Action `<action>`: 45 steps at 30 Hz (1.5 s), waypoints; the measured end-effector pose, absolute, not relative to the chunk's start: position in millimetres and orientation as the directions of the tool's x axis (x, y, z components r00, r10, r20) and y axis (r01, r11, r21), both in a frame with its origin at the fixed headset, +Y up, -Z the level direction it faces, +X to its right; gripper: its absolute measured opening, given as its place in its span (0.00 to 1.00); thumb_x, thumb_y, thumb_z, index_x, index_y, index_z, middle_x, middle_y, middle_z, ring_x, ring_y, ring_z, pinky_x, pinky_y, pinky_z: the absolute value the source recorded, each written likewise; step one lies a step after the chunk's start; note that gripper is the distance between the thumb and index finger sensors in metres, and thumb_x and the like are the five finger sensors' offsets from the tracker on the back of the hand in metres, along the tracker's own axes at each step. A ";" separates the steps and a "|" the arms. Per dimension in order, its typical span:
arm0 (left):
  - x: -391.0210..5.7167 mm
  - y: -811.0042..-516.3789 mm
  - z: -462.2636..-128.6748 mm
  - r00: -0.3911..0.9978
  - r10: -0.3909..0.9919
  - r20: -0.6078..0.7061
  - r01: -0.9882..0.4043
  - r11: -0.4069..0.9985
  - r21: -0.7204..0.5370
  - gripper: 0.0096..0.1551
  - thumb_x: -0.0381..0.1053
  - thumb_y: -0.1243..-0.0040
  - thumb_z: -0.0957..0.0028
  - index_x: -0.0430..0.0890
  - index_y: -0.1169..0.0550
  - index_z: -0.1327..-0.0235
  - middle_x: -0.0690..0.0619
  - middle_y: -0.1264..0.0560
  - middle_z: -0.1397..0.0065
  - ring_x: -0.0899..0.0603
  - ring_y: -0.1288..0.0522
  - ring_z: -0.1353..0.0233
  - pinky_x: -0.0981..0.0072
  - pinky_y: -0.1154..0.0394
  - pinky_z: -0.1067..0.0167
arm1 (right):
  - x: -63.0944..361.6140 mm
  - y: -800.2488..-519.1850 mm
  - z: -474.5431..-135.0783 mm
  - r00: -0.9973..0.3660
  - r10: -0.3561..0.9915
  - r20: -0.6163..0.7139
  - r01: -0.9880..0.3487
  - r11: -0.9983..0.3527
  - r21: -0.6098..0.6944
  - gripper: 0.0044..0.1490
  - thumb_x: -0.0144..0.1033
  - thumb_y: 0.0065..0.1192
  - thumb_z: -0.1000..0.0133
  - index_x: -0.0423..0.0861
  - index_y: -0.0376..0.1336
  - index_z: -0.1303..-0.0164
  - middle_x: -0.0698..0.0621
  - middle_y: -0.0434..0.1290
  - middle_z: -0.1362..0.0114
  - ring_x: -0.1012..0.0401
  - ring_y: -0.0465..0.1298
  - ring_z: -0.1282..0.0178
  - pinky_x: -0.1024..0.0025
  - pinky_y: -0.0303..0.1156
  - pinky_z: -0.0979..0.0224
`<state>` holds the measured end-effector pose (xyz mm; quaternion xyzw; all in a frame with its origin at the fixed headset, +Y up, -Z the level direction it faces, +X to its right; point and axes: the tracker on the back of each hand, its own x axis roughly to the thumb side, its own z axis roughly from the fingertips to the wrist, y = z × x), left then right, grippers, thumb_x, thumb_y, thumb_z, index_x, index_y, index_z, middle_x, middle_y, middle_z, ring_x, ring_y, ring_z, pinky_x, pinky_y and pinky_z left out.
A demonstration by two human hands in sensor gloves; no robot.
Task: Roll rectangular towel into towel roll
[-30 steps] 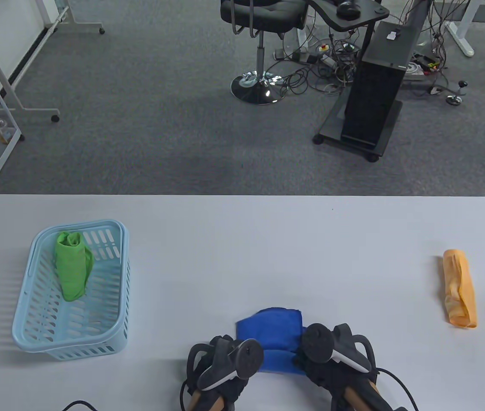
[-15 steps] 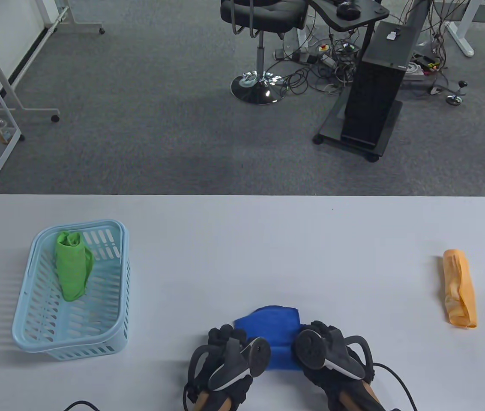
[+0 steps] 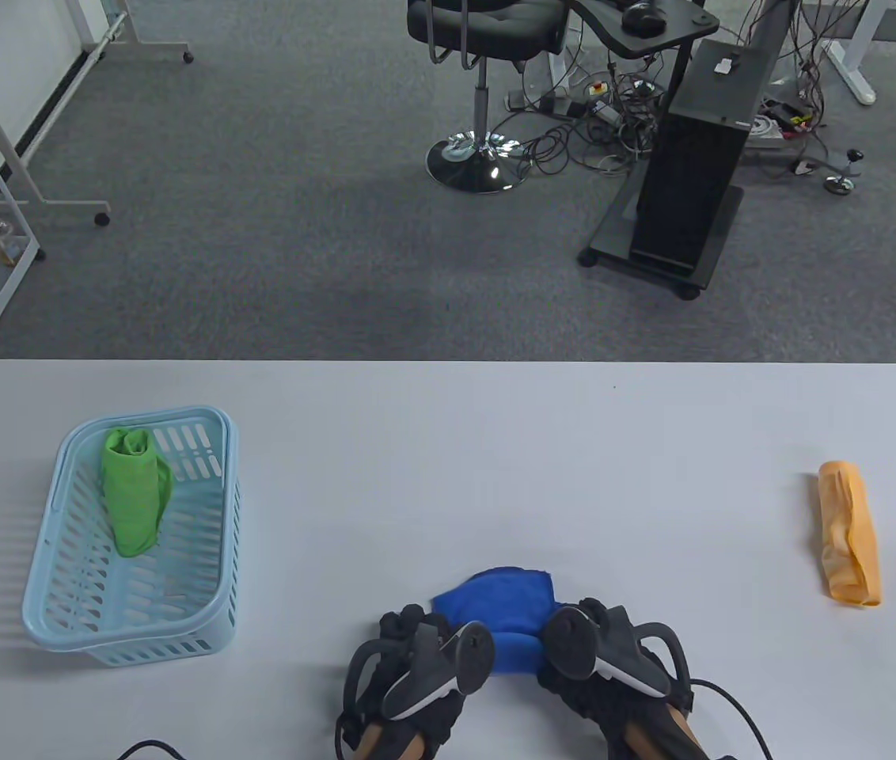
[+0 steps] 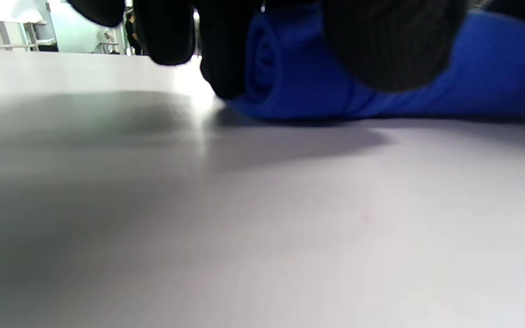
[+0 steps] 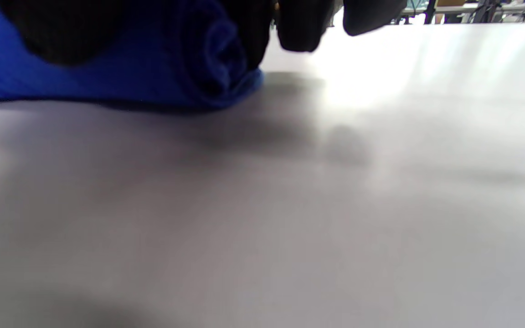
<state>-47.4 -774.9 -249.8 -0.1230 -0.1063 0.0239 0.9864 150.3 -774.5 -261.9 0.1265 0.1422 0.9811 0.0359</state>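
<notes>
A blue towel (image 3: 499, 598) lies near the table's front edge, its near part wound into a roll (image 3: 517, 652) and its far part still flat. My left hand (image 3: 407, 627) grips the roll's left end and my right hand (image 3: 600, 617) grips its right end. The trackers hide most of the fingers from above. In the left wrist view the spiral end of the roll (image 4: 267, 64) shows under curled gloved fingers (image 4: 226, 59). In the right wrist view the other end of the roll (image 5: 217, 59) sits under the fingers (image 5: 296, 27).
A light blue basket (image 3: 218, 602) at the left holds a rolled green towel (image 3: 131, 491). A rolled orange towel (image 3: 849, 534) lies at the right. Beyond the table's far edge are grey carpet, a chair and a black stand.
Both hands have moved forward and closer together, winding the towel further. The roll is thicker and the flat part beyond it is shorter.
</notes>
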 end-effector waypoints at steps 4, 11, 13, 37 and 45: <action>-51.7 -773.6 -250.8 0.975 0.121 0.184 -0.072 0.965 -0.254 0.39 0.62 0.42 0.61 0.50 0.20 0.35 0.43 0.23 0.33 0.30 0.35 0.24 0.30 0.43 0.31 | 153.2 -771.5 -262.4 -0.959 0.142 0.243 -0.064 -0.951 0.302 0.43 0.52 0.54 0.60 0.47 0.63 0.34 0.46 0.58 0.24 0.46 0.57 0.21 0.40 0.54 0.23; -60.2 -772.6 -253.3 0.959 0.234 0.159 -0.182 0.940 -0.290 0.37 0.63 0.52 0.59 0.46 0.12 0.49 0.44 0.18 0.43 0.30 0.32 0.26 0.30 0.42 0.31 | 158.9 -763.6 -263.1 -0.947 0.202 0.251 -0.130 -0.953 0.274 0.39 0.53 0.53 0.61 0.46 0.76 0.49 0.48 0.70 0.32 0.49 0.69 0.28 0.44 0.63 0.27; -59.3 -773.0 -252.9 0.963 0.221 0.156 -0.159 0.930 -0.331 0.37 0.63 0.52 0.56 0.46 0.12 0.48 0.43 0.20 0.40 0.29 0.35 0.25 0.30 0.44 0.30 | 158.8 -764.3 -263.1 -0.951 0.185 0.247 -0.119 -0.958 0.262 0.39 0.54 0.54 0.61 0.47 0.75 0.47 0.48 0.70 0.32 0.49 0.69 0.27 0.44 0.63 0.27; -51.1 -775.0 -250.3 0.958 0.189 0.216 -0.101 0.928 -0.359 0.44 0.67 0.44 0.61 0.58 0.34 0.26 0.39 0.37 0.23 0.29 0.44 0.22 0.29 0.50 0.29 | 161.3 -769.9 -263.5 -0.955 0.187 0.229 -0.117 -0.951 0.287 0.46 0.58 0.62 0.66 0.53 0.67 0.35 0.45 0.62 0.25 0.47 0.65 0.24 0.41 0.60 0.25; -48.4 -774.7 -250.7 0.961 0.151 0.230 -0.073 0.946 -0.316 0.40 0.62 0.44 0.61 0.50 0.26 0.31 0.42 0.27 0.32 0.31 0.35 0.26 0.30 0.44 0.30 | 159.2 -773.4 -264.4 -0.958 0.175 0.226 -0.107 -0.953 0.285 0.44 0.55 0.60 0.64 0.51 0.67 0.36 0.46 0.63 0.26 0.48 0.66 0.25 0.42 0.60 0.25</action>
